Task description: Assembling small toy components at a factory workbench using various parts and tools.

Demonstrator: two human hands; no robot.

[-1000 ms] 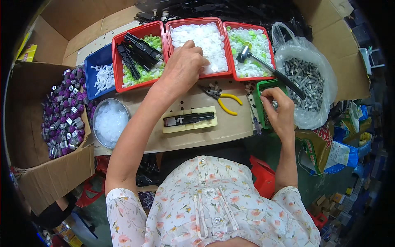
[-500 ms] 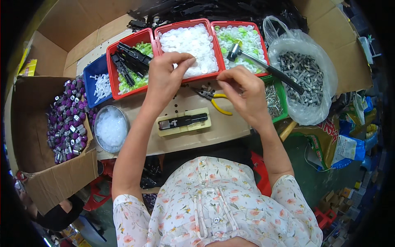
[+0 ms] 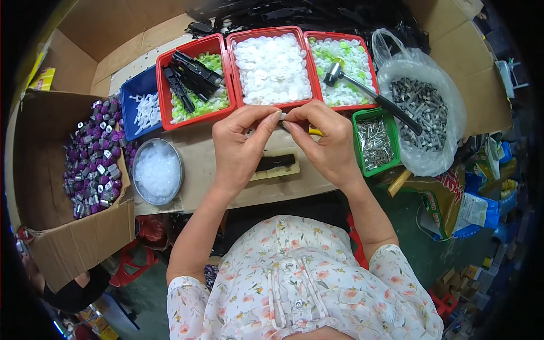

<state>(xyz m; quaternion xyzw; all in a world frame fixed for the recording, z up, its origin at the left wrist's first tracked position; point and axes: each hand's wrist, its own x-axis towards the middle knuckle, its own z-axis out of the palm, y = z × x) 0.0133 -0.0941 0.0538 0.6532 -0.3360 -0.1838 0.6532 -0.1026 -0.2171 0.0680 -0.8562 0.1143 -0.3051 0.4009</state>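
Note:
My left hand and my right hand meet above the workbench, fingertips nearly touching. My left thumb and forefinger pinch a small white plastic piece. The right thumb and forefinger close beside it; a tiny dark bit shows at their tips, too small to name. Below the hands, a long black plastic part lies in a cream holder block, its left end hidden by my left hand. Behind my right fingers only a bit of the pliers' yellow handle shows.
Behind stand red bins of white discs, green and white discs, and black parts. A hammer lies across the right bin. Around are a green screw tray, bagged metal pieces, a clear bowl and a carton.
My left hand has come away from the white-disc bin, down and to the right. My right hand has moved slightly left and down, so the fingertips now meet at a small white piece.

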